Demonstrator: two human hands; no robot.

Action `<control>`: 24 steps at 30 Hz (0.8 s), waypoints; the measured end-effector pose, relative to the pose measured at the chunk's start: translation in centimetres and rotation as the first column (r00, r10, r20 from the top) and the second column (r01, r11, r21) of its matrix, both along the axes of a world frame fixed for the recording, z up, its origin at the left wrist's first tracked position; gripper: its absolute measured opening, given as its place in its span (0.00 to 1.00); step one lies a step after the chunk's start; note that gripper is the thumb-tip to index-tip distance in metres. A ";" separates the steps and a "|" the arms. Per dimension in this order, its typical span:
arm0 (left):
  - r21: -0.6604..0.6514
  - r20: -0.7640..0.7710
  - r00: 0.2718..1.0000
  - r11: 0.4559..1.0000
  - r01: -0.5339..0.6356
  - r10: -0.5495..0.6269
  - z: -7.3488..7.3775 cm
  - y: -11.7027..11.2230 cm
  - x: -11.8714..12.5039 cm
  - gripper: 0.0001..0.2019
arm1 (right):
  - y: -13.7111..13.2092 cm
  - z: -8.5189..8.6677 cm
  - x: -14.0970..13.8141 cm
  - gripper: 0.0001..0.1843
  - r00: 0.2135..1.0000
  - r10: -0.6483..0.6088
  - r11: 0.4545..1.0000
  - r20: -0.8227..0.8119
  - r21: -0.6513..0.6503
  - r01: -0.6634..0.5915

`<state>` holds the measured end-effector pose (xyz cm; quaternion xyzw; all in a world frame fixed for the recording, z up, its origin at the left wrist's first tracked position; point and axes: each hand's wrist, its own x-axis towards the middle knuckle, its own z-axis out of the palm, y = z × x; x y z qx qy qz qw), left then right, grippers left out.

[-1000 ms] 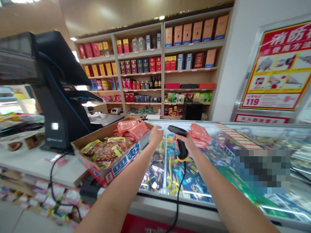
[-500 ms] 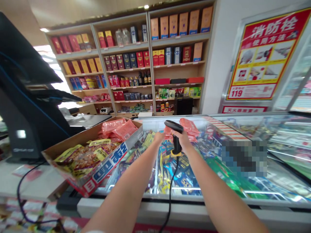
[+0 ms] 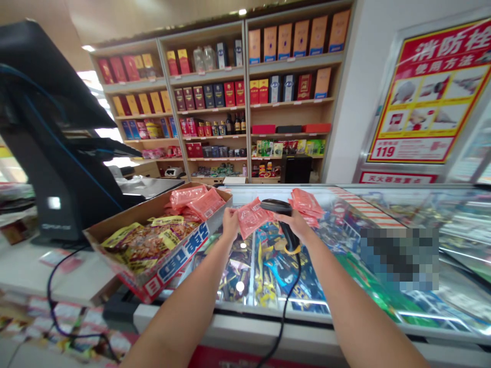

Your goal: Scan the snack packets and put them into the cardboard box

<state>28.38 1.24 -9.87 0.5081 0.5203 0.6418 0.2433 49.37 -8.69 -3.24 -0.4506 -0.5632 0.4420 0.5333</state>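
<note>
left hand (image 3: pixel 230 224): pinching pink snack packet (image 3: pixel 253 217) at its edge | right hand (image 3: pixel 298 226): clenched around black corded barcode scanner (image 3: pixel 278 207) | packet: between hands, touching scanner head, over glass-topped chest freezer (image 3: pixel 330 322)

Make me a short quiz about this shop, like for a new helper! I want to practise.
1. Which hand holds the black barcode scanner, left or right?
2. True or false: the cardboard box holds yellow packets and pink packets.
3. What number is printed on the red-and-yellow poster?

Key:
1. The right hand
2. True
3. 119
</note>
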 end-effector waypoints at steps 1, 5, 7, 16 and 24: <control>0.024 -0.004 1.000 1.000 -0.017 0.017 0.3 -0.1 -0.2 0.02 | -0.1 0.1 0.1 0.14 1.000 0.020 1.000 0.013 0.005 -0.020; 0.072 -0.057 0.996 0.995 -0.063 0.067 1.4 -0.9 -0.3 0.04 | -0.2 0.2 0.4 0.18 0.998 0.043 0.999 0.055 -0.001 -0.043; 0.062 -0.068 0.995 0.996 -0.067 0.071 1.8 -1.4 -0.2 0.05 | -0.1 0.0 0.5 0.20 0.997 0.038 0.999 0.072 -0.018 -0.037; 0.019 -0.032 0.998 0.998 -0.062 0.063 3.1 -2.8 0.4 0.07 | 0.1 -0.5 0.6 0.19 0.998 0.028 0.999 0.052 -0.046 -0.026; 0.018 -0.027 0.998 0.998 -0.057 0.058 3.2 -3.2 0.4 0.08 | 0.2 -0.7 0.3 0.16 0.999 0.003 1.000 0.054 -0.026 -0.001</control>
